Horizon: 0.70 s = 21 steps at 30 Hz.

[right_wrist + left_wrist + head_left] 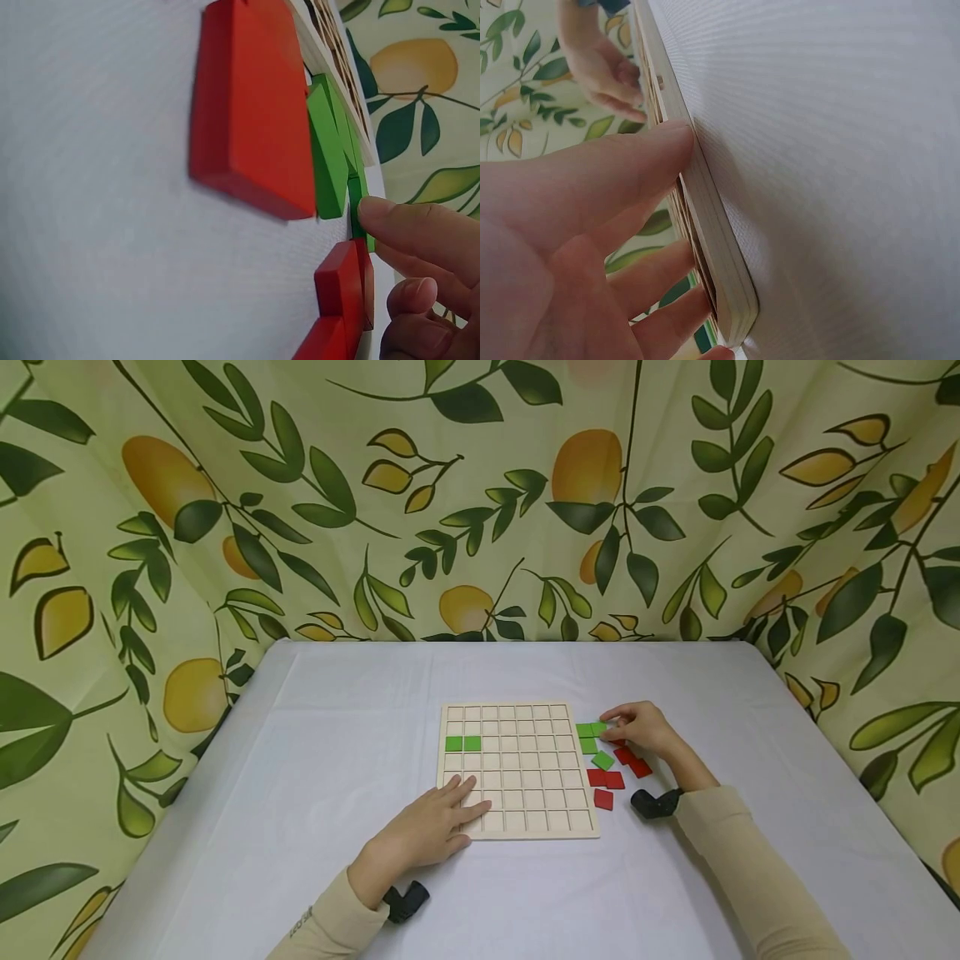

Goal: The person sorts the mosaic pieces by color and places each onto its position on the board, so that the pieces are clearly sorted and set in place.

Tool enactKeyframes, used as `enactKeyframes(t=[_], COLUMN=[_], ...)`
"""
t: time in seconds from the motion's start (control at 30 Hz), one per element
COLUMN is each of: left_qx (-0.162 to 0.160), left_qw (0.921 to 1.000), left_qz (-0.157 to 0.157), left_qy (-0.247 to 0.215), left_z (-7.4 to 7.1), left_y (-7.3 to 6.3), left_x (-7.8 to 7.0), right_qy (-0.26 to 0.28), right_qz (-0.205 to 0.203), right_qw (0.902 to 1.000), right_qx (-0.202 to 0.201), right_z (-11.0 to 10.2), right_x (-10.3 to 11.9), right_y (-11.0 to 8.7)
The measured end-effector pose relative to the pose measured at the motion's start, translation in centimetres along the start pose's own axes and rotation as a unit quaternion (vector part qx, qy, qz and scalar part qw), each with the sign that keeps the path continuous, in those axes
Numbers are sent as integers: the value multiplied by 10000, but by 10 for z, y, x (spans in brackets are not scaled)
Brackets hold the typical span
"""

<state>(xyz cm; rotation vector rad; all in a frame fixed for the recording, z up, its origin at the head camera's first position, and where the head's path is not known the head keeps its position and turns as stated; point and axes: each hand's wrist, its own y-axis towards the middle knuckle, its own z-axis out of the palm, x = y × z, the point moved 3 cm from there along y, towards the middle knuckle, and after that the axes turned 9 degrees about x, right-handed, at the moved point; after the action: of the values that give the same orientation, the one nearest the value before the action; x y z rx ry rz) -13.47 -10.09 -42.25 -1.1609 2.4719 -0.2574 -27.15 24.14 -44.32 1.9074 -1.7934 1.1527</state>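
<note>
A pale wooden grid board lies on the table, two green square tiles seated side by side in its left columns. My left hand rests, fingers spread, on the board's front left corner; its thumb lies against the board's edge. Beyond the board's right edge, my right hand pinches a green tile between thumb and index finger, the tile still among its neighbours. Close by lie more green tiles and several red tiles, one partly hidden under the right hand.
A white cloth covers the table. Behind it and at both sides hangs a curtain printed with fruit and leaves. Nearer the front, a loose green tile and a red tile lie beside the board. Black wrist devices sit at both cuffs.
</note>
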Motion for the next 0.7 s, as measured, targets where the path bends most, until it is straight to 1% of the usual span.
enactKeyframes(t=[0.17, 0.37, 0.5, 0.7], left_qx=[0, 105, 148, 146], left_qw=[10000, 9999, 9997, 9997], left_qz=[1, -126, -178, -176], left_qy=[-30, -9, 46, 36], left_z=[1, 0, 0, -1], left_y=[1, 2, 2, 1], left_x=[2, 0, 0, -1], right_qy=[-113, -242, -381, -482], right_qz=[41, 42, -8, -122], right_qw=[9999, 9997, 9993, 9987], right_qx=[20, 52, 48, 57], right_z=[0, -1, -2, -3], right_x=[-1, -3, -2, -3], right_y=[2, 3, 2, 3])
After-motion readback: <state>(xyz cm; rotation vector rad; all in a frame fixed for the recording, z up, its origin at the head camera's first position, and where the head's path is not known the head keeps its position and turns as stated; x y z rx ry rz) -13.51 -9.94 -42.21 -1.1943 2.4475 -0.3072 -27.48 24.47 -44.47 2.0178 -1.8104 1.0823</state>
